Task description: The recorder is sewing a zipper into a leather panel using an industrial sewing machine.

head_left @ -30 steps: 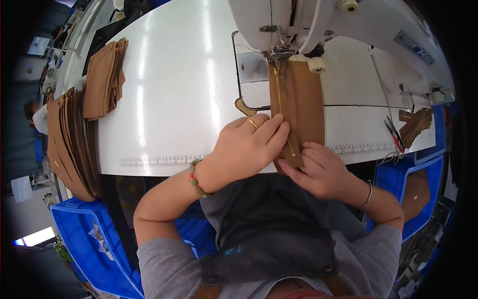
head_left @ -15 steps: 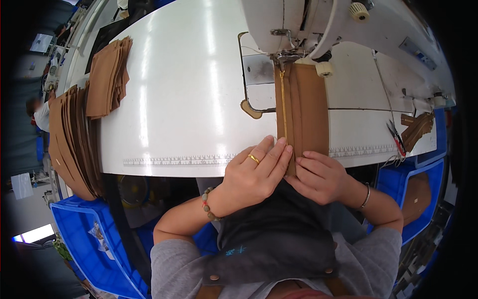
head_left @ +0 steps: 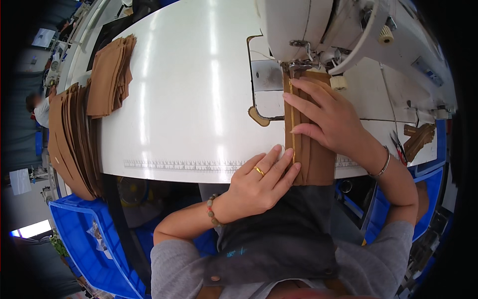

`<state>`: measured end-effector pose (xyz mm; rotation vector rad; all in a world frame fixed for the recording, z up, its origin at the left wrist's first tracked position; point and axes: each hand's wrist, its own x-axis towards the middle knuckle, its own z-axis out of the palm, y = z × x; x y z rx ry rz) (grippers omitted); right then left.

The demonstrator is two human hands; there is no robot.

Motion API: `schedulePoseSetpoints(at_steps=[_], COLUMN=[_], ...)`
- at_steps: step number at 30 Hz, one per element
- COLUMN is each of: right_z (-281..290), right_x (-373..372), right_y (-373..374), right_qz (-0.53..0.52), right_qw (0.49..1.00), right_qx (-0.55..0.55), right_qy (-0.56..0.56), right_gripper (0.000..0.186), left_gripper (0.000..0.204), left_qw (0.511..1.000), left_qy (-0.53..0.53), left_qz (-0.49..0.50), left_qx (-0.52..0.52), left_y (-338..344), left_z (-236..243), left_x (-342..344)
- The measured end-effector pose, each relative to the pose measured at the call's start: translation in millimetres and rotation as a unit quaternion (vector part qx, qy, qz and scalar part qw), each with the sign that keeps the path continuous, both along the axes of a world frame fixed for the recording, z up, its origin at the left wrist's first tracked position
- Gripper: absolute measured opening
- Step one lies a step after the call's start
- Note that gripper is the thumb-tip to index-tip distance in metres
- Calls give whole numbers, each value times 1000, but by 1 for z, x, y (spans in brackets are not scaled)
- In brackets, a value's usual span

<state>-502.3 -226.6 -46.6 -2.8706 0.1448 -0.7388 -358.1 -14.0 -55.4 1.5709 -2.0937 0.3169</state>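
Observation:
A brown fabric piece (head_left: 318, 167) lies lengthwise on the white sewing table, its far end at the presser foot (head_left: 298, 66) of the sewing machine (head_left: 286, 27). Along its left side runs a zipper (head_left: 293, 142) with gold teeth. My left hand (head_left: 259, 187), with a gold ring, rests its outstretched fingers on the zipper and fabric close to the table's front edge. Farther up, my right hand (head_left: 341, 122) lies over the fabric with fingers spread, fingertips on the zipper just short of the foot. Its palm hides part of the fabric's right side.
Stacks of brown fabric pieces (head_left: 110, 77) and longer ones (head_left: 69, 142) stand at the left. Scissors (head_left: 398, 147) lie beside brown scraps (head_left: 419, 141) at the right. Blue bins (head_left: 92, 244) sit below the table on both sides. A ruler strip (head_left: 179, 166) follows the front edge.
My right hand has let go of the fabric's near end and moved forward, now spread near the presser foot. The fabric's near end has opened out flatter. My left hand stays near the front edge.

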Motion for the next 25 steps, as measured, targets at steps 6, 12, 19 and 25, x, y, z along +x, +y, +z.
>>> schedulePoseSetpoints(at_steps=[6, 12, 19, 25], right_z=[-6, 1, 0, -1], right_x=[1, 1, 0, 1], right_y=[0, 0, 0, 0], right_qz=[-3, 14, -19, -23], right_qw=[998, 995, 994, 993], right_qx=[31, 48, 30, 32], right_qy=[56, 87, 107, 107], right_gripper=[73, 89, 97, 97], left_gripper=[42, 41, 21, 41], left_qw=[999, 997, 893, 639], left_qy=[22, 68, -123, -78], left_qz=[22, -33, 429, 765], left_qx=[26, 11, -59, -19], left_y=[11, 31, 119, 230], left_z=[-8, -2, 49, 88], left_x=[-5, 13, 198, 342])
